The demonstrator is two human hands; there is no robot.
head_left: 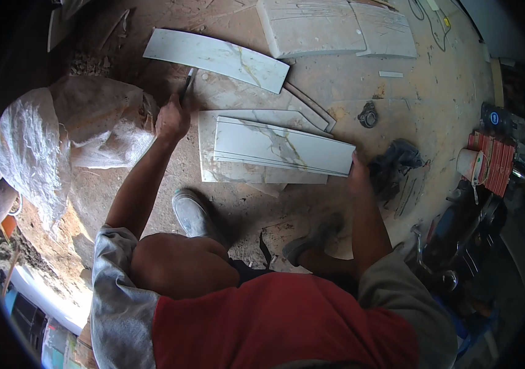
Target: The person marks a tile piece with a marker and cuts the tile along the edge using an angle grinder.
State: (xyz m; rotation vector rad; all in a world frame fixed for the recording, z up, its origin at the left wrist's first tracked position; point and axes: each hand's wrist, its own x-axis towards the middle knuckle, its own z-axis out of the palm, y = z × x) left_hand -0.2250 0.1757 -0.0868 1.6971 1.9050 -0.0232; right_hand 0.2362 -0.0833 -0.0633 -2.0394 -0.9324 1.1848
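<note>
My left hand is closed around the dark handle of a slim tool. Its pale tip points away from me, close to the near edge of a white marble-patterned tile strip on the floor; I cannot make out its exact kind. My right hand grips the right end of another tile strip, white with grey and gold veins. That strip lies over a larger cut tile piece with a slanted corner, and several thin strip edges show along its near side.
Crumpled white plastic sacking lies at the left. Pale slabs rest at the far side. A dark cloth and a small round dark object are right of the tiles. A white bucket stands farther right, by red ribbed pieces.
</note>
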